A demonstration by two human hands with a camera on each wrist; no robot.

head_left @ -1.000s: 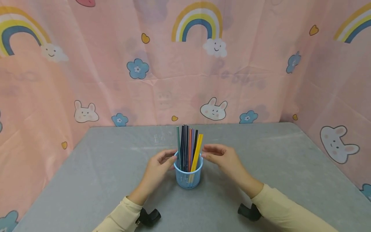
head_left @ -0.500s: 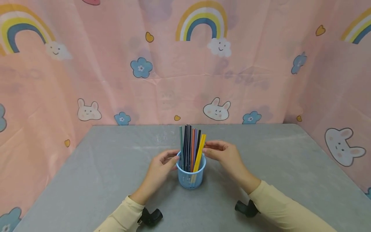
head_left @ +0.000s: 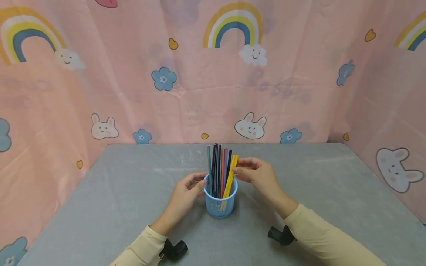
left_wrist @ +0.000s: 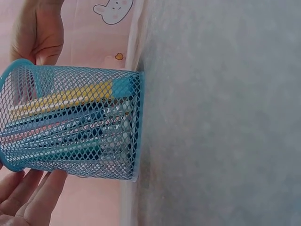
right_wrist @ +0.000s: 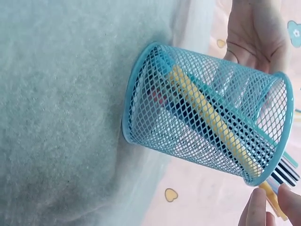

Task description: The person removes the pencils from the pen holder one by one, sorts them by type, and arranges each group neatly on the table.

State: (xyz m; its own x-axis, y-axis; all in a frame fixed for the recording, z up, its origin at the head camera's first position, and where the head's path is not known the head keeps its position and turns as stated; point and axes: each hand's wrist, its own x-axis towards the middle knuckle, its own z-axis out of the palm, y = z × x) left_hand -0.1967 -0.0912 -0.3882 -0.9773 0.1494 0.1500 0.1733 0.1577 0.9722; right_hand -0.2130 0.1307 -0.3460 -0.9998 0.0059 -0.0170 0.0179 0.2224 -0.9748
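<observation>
A light-blue mesh pencil cup stands upright on the table, holding several pencils: dark ones, a green one, a red-orange one, a purple one and two yellow pencils leaning right. My left hand holds the cup's left side, thumb at the rim and fingers behind. On the other side my right hand pinches at the upper part of the yellow pencils, its thumb overlapping their right edge. In the right wrist view, the fingertips lie on either side of the yellow ends beyond the rim.
The grey tabletop spreads around the cup. A pink curtain printed with rainbows and rabbits hangs behind and at the sides. Each wrist carries a black camera mount close over the table.
My right hand has moved slightly up and left, from beside the rim to the yellow pencils. The left hand keeps its place on the cup. The head view has shifted a little.
</observation>
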